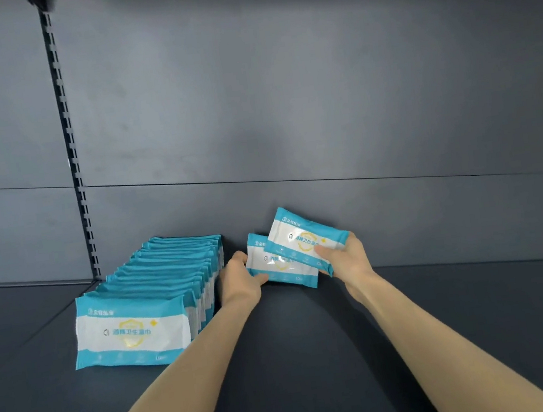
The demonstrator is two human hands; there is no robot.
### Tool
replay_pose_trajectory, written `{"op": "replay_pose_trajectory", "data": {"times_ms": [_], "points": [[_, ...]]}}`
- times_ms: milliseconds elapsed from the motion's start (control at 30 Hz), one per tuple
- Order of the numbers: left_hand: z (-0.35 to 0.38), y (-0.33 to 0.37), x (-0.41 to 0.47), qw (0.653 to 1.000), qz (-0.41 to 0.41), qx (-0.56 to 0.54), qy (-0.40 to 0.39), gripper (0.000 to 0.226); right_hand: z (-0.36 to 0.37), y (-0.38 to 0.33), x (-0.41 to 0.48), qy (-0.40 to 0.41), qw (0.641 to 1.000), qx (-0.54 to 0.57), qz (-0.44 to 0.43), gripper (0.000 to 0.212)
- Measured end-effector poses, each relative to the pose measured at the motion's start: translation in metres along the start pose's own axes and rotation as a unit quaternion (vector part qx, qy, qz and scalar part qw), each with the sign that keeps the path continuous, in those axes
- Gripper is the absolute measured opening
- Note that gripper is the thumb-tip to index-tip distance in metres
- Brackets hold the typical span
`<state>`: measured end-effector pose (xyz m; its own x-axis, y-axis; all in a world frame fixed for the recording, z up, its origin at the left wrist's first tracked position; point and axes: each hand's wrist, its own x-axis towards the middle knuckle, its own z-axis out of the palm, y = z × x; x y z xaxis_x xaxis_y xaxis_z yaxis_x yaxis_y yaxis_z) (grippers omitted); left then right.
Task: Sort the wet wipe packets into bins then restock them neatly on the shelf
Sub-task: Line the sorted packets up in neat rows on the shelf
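Several blue and white wet wipe packets stand upright in a row [158,300] on the dark grey shelf [300,357], running from front left toward the back panel. Right of the row, near the back, my left hand [239,275] grips the left end of a packet [279,265] that stands on the shelf. My right hand [347,256] holds a second packet [305,237] by its right end, tilted and overlapping the first one from the front.
The grey back panel [317,96] rises right behind the packets. A slotted upright rail [70,146] runs down the panel at the left, behind the row. Bare shelf surface stretches to the right and in front of my arms.
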<state>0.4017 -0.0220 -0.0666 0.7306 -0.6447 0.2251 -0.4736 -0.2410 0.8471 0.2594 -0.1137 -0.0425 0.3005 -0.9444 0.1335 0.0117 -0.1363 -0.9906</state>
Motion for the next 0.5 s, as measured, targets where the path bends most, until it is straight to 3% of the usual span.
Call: {"op": "replay_pose_trajectory", "data": {"times_ms": [367, 500], "points": [[0.005, 0.001, 0.020, 0.986, 0.006, 0.166, 0.015, 0.039, 0.002, 0.013, 0.022, 0.017, 0.992, -0.109, -0.064, 0.023], [0.005, 0.002, 0.021, 0.987, 0.004, 0.162, 0.002, 0.047, -0.001, 0.012, 0.027, 0.013, 0.986, -0.151, -0.067, 0.023]]}}
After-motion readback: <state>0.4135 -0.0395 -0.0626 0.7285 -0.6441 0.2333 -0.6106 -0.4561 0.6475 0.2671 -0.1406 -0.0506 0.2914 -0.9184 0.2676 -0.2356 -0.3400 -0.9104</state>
